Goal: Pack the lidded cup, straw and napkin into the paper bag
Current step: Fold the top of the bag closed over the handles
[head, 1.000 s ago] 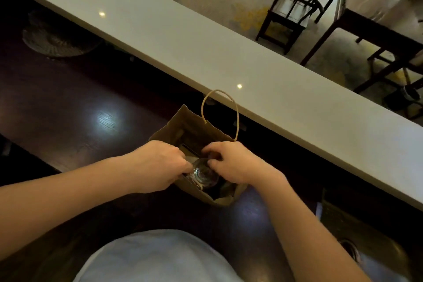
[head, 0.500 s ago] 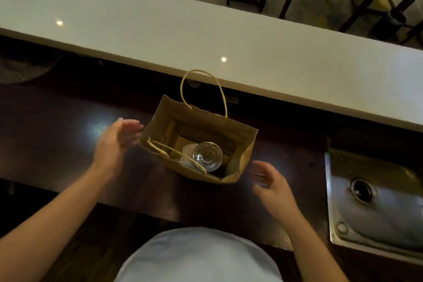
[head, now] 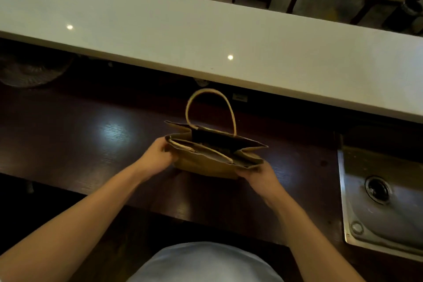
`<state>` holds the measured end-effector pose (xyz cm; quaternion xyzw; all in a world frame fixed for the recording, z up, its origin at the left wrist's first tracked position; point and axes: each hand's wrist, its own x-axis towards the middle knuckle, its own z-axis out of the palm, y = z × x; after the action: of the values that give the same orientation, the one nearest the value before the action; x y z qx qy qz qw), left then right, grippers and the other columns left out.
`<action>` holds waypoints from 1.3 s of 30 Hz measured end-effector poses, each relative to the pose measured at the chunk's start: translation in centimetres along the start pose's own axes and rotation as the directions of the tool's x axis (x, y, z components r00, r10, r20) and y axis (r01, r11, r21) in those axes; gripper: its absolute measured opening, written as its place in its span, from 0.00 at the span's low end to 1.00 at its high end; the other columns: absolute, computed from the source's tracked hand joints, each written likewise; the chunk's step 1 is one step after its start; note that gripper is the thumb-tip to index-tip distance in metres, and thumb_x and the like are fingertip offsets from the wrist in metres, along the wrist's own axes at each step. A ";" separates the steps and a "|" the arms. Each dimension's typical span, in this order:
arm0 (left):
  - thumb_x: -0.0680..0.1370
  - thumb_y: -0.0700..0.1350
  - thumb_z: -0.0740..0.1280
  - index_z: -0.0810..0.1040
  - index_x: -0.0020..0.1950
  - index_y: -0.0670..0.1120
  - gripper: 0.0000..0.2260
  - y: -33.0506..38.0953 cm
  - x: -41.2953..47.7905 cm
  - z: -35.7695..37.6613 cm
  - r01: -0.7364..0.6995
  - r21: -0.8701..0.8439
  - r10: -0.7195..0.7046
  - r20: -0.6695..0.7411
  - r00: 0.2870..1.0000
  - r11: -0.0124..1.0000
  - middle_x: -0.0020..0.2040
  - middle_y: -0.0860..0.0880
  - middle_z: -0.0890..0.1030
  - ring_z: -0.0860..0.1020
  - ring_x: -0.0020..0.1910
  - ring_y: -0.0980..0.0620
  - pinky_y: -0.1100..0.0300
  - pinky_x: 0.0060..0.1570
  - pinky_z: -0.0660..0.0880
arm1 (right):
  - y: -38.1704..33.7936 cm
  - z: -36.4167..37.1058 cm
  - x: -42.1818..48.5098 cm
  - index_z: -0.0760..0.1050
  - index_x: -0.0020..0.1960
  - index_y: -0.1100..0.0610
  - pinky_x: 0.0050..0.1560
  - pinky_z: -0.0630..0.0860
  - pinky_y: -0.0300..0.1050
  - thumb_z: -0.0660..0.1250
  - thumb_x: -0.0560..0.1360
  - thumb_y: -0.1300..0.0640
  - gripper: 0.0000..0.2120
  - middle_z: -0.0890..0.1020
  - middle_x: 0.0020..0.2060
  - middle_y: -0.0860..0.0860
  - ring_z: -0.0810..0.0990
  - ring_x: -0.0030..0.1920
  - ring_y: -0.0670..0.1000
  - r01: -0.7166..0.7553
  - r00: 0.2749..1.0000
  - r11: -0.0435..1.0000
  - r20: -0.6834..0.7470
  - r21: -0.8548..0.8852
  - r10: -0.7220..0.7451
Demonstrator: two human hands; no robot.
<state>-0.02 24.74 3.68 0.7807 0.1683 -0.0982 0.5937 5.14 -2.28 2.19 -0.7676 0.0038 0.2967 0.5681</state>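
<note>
The bag stands on the dark counter, below the pale ledge and left of the sink. Both hands press in on it from the sides: the left hand grips the left edge near the top, and the right hand holds the lower right corner with fingers curled under the rim. The mouth is squeezed into a narrow slot, with the side folds tucked inward. 1 handle stands upright at the far wall; the other lies flat across the near wall. Nothing of the cup, straw or napkin shows through the dark slit, so I cannot tell from here whether all 3 are inside; none lies on the counter in view, which suggests they are already packed. The step in hand looks like closing up the bag, the last part of the job. The next move calls for keeping the bag level so the cup does not tip, lifting the flat handle to meet the upright 1, and taking care not to crush the paper walls against whatever sits inside.
</note>
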 end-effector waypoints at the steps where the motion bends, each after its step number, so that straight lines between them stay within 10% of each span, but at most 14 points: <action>1: 0.70 0.27 0.65 0.83 0.47 0.63 0.29 0.3 -0.1 -0.2 -0.035 0.003 0.035 -0.001 0.999 0.999 0.44 0.60 0.86 0.83 0.47 0.63 0.70 0.48 0.78 | -0.5 -0.4 0.0 0.80 0.50 0.42 0.45 0.75 0.27 0.69 0.76 0.68 0.19 0.84 0.44 0.39 0.82 0.47 0.36 0.047 0.999 0.999 -0.001 -0.012 -0.047; 11: 0.68 0.31 0.73 0.87 0.44 0.53 0.17 4.5 -2.6 -2.8 -0.320 -0.036 0.311 -0.156 0.938 0.947 0.43 0.55 0.85 0.82 0.44 0.59 0.70 0.46 0.77 | -4.7 -2.8 -2.0 0.85 0.48 0.52 0.52 0.79 0.39 0.74 0.70 0.69 0.14 0.86 0.47 0.50 0.84 0.52 0.50 0.464 0.876 0.884 -0.120 -0.052 -0.467; 17: 0.67 0.38 0.77 0.86 0.43 0.53 0.11 5.9 -4.3 -3.1 -0.322 0.254 0.359 -0.113 0.927 0.912 0.47 0.52 0.80 0.80 0.46 0.56 0.64 0.49 0.78 | -5.5 -3.7 -3.1 0.86 0.43 0.48 0.47 0.78 0.39 0.75 0.70 0.68 0.15 0.84 0.44 0.49 0.83 0.47 0.50 0.503 0.837 0.847 -0.147 -0.171 -0.527; 22: 0.74 0.40 0.72 0.85 0.51 0.48 0.08 8.0 -4.8 -1.8 -0.483 0.552 0.589 -0.018 0.808 0.680 0.49 0.51 0.82 0.80 0.49 0.57 0.59 0.50 0.79 | -8.3 -2.6 -3.9 0.85 0.48 0.56 0.45 0.78 0.36 0.74 0.72 0.68 0.09 0.84 0.44 0.48 0.82 0.46 0.47 0.567 0.786 0.727 -0.011 -0.388 -0.618; 26: 0.79 0.51 0.63 0.80 0.61 0.54 0.13 10.1 -4.1 -0.1 -0.419 0.744 0.388 0.231 0.892 0.520 0.55 0.56 0.82 0.76 0.56 0.53 0.54 0.56 0.75 | -9.7 -1.2 -3.4 0.85 0.53 0.53 0.46 0.78 0.36 0.75 0.72 0.63 0.11 0.82 0.44 0.45 0.79 0.44 0.42 0.537 0.796 0.619 0.102 -0.573 -0.596; 31: 0.79 0.61 0.55 0.79 0.50 0.53 0.17 11.8 -3.9 1.6 -0.272 0.944 0.132 0.250 0.959 0.189 0.46 0.55 0.77 0.68 0.55 0.49 0.50 0.52 0.62 | -10.4 0.3 -3.6 0.84 0.56 0.48 0.47 0.74 0.44 0.72 0.73 0.47 0.12 0.71 0.47 0.46 0.69 0.50 0.49 0.471 0.833 0.466 0.203 -0.749 -0.514; 39: 0.77 0.65 0.53 0.81 0.45 0.50 0.24 12.0 -5.3 0.2 -0.185 0.974 0.049 0.180 0.983 0.134 0.49 0.54 0.73 0.65 0.56 0.49 0.48 0.58 0.60 | -10.4 0.4 -4.6 0.86 0.49 0.45 0.57 0.72 0.49 0.63 0.76 0.41 0.14 0.69 0.57 0.46 0.64 0.58 0.49 0.467 0.867 0.487 0.272 -0.738 -0.418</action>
<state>-0.31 20.94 16.23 0.9824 -0.0293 -0.1784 -0.0477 4.77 0.24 13.26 -0.9023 -0.3390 0.1328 0.2308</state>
